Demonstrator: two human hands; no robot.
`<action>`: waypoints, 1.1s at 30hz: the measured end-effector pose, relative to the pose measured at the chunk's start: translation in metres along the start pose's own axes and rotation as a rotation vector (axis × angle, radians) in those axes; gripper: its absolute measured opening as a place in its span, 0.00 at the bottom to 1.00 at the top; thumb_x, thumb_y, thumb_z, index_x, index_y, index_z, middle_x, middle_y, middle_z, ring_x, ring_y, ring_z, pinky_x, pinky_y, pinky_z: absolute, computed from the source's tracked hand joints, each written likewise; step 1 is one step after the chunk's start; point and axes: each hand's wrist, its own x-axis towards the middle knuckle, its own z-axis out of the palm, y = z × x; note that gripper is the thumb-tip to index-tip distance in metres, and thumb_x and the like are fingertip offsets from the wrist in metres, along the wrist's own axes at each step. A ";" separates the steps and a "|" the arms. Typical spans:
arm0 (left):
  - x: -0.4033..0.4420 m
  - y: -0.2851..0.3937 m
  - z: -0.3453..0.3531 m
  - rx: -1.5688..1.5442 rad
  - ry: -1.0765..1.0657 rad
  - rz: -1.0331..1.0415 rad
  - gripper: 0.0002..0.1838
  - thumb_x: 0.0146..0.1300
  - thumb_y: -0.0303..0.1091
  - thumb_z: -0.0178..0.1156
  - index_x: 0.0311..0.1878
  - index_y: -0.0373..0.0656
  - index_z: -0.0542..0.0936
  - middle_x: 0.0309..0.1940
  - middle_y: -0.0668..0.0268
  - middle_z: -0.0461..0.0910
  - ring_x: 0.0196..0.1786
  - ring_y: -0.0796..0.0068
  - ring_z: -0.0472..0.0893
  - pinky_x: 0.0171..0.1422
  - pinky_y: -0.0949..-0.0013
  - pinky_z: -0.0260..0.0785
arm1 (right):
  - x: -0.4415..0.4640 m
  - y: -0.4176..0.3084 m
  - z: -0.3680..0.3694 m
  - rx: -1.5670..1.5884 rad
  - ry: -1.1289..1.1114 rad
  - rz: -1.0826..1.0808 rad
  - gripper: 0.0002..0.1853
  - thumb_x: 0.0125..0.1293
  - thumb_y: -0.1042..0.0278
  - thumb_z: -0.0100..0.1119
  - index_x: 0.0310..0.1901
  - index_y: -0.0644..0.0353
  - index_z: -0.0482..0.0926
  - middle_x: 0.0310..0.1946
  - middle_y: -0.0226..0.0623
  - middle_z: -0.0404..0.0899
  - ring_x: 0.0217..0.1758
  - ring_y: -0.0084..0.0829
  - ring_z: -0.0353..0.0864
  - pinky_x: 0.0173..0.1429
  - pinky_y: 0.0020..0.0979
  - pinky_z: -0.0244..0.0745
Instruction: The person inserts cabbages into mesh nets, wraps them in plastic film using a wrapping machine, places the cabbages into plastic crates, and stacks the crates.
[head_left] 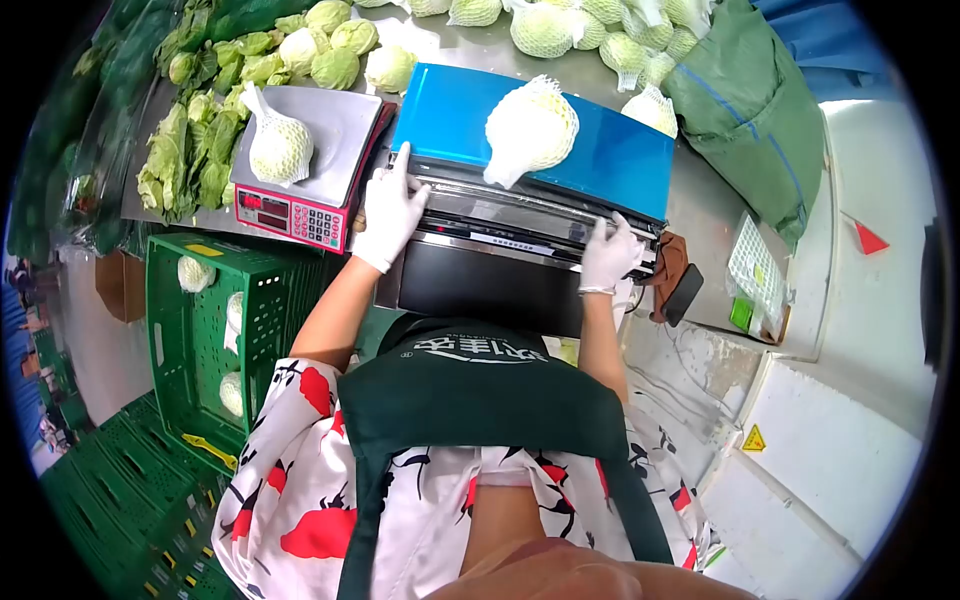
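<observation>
My left hand, in a white glove, rests at the left front corner of a blue-topped machine, its fingers stretched out and apart. At the right end of the machine's front, my right hand, also gloved, touches the edge with fingers extended. A shiny strip that looks like clear film spans the front between both hands; whether either hand pinches it cannot be made out. On the blue top lies a cabbage in a white foam net. Another netted cabbage sits on the scale left of my left hand.
Loose cabbages and leaves lie at the back left, with several netted cabbages behind the machine. A green crate holding netted cabbages stands at lower left. To the right are a green sack and a dark device on a brown strap.
</observation>
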 end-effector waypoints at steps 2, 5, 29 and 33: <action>0.001 -0.017 -0.004 -0.469 -0.175 -0.120 0.33 0.63 0.30 0.66 0.71 0.38 0.69 0.35 0.69 0.83 0.42 0.76 0.78 0.51 0.70 0.72 | 0.014 0.024 -0.013 0.489 -0.234 0.036 0.12 0.65 0.65 0.64 0.48 0.58 0.86 0.36 0.40 0.85 0.41 0.32 0.80 0.60 0.36 0.67; 0.004 0.014 -0.046 -1.093 -0.359 -0.336 0.22 0.69 0.29 0.60 0.65 0.35 0.76 0.38 0.73 0.79 0.46 0.83 0.76 0.58 0.74 0.68 | 0.016 -0.003 -0.071 1.045 -0.560 0.161 0.11 0.69 0.74 0.60 0.49 0.68 0.85 0.41 0.29 0.85 0.45 0.20 0.79 0.51 0.25 0.72; 0.115 0.083 0.006 -0.780 -0.736 0.242 0.56 0.50 0.47 0.79 0.75 0.36 0.57 0.69 0.53 0.68 0.71 0.66 0.67 0.77 0.63 0.58 | 0.115 -0.088 -0.010 1.026 -1.000 -0.315 0.51 0.54 0.55 0.77 0.72 0.70 0.57 0.68 0.43 0.67 0.70 0.32 0.67 0.74 0.34 0.62; 0.058 0.093 -0.012 -1.007 -0.907 -0.047 0.45 0.65 0.54 0.66 0.74 0.36 0.59 0.59 0.56 0.75 0.52 0.73 0.78 0.48 0.70 0.76 | 0.058 -0.077 -0.076 1.251 -1.144 -0.018 0.32 0.72 0.58 0.56 0.70 0.69 0.62 0.65 0.41 0.70 0.67 0.28 0.69 0.70 0.32 0.65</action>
